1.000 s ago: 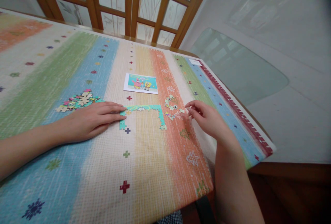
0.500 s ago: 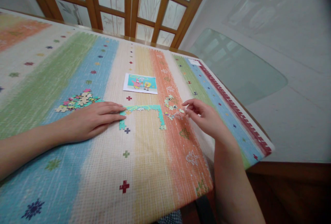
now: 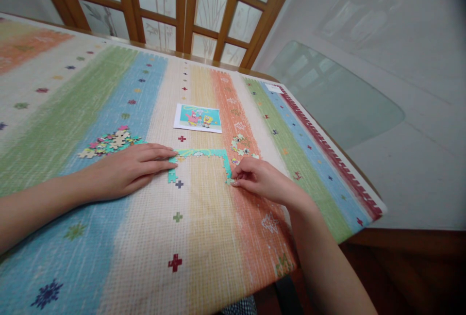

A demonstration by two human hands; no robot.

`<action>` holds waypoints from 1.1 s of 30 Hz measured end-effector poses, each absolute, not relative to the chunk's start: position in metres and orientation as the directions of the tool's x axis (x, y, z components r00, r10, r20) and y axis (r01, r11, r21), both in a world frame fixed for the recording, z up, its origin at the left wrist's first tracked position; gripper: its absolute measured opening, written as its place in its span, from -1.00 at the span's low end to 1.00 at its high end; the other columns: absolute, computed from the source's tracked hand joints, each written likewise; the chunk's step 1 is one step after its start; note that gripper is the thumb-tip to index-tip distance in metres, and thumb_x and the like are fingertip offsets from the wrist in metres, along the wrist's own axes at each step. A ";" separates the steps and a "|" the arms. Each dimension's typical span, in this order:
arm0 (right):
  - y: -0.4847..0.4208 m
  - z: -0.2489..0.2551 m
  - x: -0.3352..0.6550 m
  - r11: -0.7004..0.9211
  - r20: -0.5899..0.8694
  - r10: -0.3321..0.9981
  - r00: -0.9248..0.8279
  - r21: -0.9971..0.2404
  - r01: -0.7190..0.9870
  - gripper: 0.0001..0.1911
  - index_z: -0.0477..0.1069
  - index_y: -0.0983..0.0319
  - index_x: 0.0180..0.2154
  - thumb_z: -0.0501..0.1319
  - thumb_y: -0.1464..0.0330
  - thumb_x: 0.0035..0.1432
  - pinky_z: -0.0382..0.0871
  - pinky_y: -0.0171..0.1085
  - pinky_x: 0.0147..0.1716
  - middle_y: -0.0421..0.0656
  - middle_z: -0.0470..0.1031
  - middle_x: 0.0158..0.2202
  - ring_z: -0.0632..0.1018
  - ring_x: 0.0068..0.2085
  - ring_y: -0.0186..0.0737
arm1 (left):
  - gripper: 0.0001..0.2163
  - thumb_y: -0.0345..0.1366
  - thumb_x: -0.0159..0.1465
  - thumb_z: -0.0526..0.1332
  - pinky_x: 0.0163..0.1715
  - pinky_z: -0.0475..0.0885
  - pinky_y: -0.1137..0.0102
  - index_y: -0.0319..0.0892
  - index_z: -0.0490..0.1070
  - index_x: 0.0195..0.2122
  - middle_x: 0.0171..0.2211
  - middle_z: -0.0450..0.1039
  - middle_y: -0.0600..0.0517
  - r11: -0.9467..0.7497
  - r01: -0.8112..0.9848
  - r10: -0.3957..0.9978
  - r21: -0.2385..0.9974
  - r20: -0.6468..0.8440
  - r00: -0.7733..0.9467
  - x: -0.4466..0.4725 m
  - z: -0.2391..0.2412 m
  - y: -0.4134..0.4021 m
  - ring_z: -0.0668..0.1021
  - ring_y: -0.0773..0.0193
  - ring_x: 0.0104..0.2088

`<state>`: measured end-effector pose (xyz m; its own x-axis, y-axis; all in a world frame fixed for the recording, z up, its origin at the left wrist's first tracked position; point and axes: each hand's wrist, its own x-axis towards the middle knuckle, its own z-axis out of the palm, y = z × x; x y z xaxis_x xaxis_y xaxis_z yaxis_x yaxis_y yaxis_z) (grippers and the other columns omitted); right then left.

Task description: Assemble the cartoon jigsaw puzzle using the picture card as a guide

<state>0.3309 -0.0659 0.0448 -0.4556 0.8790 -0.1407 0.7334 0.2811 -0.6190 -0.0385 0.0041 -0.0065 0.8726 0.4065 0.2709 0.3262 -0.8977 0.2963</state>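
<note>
A partly joined jigsaw puzzle (image 3: 204,152) lies on the table as a turquoise border along the top and both sides. My left hand (image 3: 140,167) rests flat, its stretched fingertips touching the border's left side. My right hand (image 3: 258,179) is at the lower end of the right side, thumb and forefinger pinched on a small pale puzzle piece (image 3: 231,182). Fingers partly cover that piece. Just beyond my right hand are several loose puzzle pieces (image 3: 240,144). Behind my left hand sits a heap of puzzle pieces (image 3: 112,141), partly hidden by the hand.
A reference picture card (image 3: 198,118) with cartoon figures lies beyond the puzzle. A striped cloth (image 3: 204,237) covers the table, whose right edge slants toward me. Wooden doors with glass panes (image 3: 156,9) stand behind, and a pale wall is on the right.
My right hand has moved left and nearer to me, from the loose pieces to the lower right end of the puzzle border. My left hand has stayed still.
</note>
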 end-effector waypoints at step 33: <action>-0.051 0.049 0.393 0.039 0.238 0.963 0.123 -0.579 0.815 -0.81 0.53 0.18 -0.25 0.28 0.23 0.14 0.40 -0.14 -0.27 -0.11 0.56 -0.35 0.53 -0.34 -0.16 | -0.59 -0.36 0.44 0.05 0.22 0.38 0.09 0.08 0.33 0.28 0.29 0.35 0.00 -0.911 0.306 0.382 0.275 0.290 0.877 -0.038 -0.007 0.004 0.43 0.09 0.24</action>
<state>0.3928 -0.0514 0.0490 0.1231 0.9635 0.2379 0.8146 0.0389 -0.5787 -0.0382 0.0044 -0.0069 0.8771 0.3825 0.2905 0.3063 -0.9114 0.2749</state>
